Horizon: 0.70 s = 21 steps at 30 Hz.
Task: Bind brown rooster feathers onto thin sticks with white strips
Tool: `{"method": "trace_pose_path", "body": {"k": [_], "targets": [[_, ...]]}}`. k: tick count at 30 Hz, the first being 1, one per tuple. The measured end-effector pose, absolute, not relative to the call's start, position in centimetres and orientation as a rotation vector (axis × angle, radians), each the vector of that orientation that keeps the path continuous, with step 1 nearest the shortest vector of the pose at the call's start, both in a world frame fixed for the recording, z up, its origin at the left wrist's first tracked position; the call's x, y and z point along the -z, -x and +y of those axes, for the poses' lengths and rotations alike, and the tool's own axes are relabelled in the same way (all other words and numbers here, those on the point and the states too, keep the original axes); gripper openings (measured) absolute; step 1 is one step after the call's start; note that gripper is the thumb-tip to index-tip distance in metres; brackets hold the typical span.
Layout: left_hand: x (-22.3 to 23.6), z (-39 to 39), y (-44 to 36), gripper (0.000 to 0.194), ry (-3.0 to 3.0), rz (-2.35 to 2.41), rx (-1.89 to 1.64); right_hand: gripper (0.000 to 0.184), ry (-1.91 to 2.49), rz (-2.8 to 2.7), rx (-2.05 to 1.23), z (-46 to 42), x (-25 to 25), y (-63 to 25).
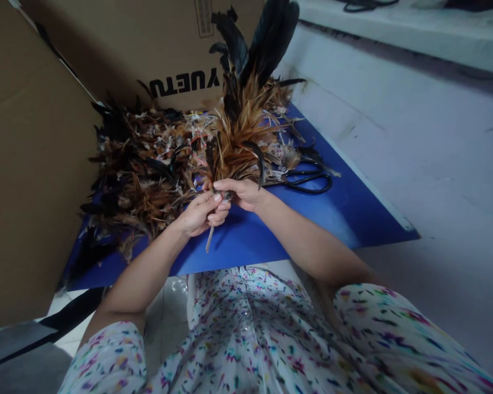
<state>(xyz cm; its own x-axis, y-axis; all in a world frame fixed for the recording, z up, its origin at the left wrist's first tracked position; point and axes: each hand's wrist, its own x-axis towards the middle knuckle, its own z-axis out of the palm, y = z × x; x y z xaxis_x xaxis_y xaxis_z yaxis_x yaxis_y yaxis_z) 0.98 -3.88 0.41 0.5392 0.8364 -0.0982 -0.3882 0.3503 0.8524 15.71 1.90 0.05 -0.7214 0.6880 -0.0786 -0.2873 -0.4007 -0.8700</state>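
Close together over the front of the blue table, both hands are closed on the base of a feather duster (244,126). Its brown feathers fan upward, with long black ones at the top. My left hand (203,212) wraps round the thin pale stick (209,239), whose lower end sticks out below the fingers. Thumb and fingers of my right hand (242,192) pinch the feather bases just above. What lies between the fingertips is too small to make out. Black-handled scissors (310,178) lie right of my right hand, their blades partly hidden.
Loose brown and black feathers (143,191) cover the left and back of the blue tabletop (312,219). Cardboard boxes (119,49) stand at the left and behind. A pale wall (414,148) runs along the right, with a ledge (435,38) above.
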Motion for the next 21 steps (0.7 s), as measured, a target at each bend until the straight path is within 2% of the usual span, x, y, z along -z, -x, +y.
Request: {"method": "trace_pose_path", "body": {"k": [9, 17, 21], "targets": [[-0.43, -3.66, -0.99, 0.037, -0.84, 0.604, -0.853, 0.031, 0.774, -1.207, -1.946, 1.32, -0.02, -15.2], [-0.41, -3.47, -1.07, 0.022, -0.79, 0.637, -0.901, 0.033, 0.899, -1.289, -1.808, 1.4, 0.39, -14.93], [-0.4, -3.25, -1.1, 0.021, -0.721, 0.707, -0.894, 0.036, 1.023, -1.302, -1.765, 1.43, 0.65, -14.76]]}}
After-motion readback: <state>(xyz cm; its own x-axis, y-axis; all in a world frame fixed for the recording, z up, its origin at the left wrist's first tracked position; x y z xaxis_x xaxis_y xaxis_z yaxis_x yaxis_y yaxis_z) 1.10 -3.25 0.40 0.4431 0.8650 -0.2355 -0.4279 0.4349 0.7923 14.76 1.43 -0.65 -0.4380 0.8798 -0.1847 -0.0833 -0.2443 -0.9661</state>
